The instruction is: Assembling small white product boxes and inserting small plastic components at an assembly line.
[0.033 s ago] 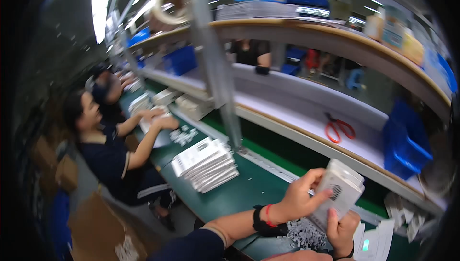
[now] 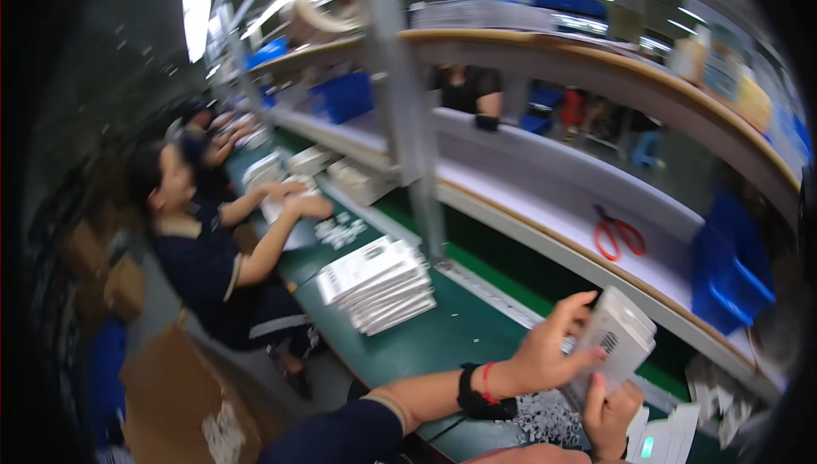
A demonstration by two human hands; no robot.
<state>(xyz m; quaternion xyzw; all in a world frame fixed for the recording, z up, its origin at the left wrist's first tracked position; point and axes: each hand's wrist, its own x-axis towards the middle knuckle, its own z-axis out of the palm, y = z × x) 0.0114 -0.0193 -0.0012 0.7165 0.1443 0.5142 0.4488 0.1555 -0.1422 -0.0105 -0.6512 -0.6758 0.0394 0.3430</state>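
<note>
Half done, perhaps: grasping white box (image 2: 625, 333) with left hand (image 2: 545, 360) and right hand (image 2: 614, 415), leaving white stack (image 2: 379, 287) at its nine o'clock untouched.

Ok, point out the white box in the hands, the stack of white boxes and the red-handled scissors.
White box (image 2: 623, 352): head view, on its broad front face.
Stack of white boxes (image 2: 383, 295): head view, on its layered side.
Red-handled scissors (image 2: 609, 223): head view, where the handles meet.

From the wearer's head, the wide fisheye peers down, close over the green tabletop (image 2: 442, 345), facing across its far edge.
</note>
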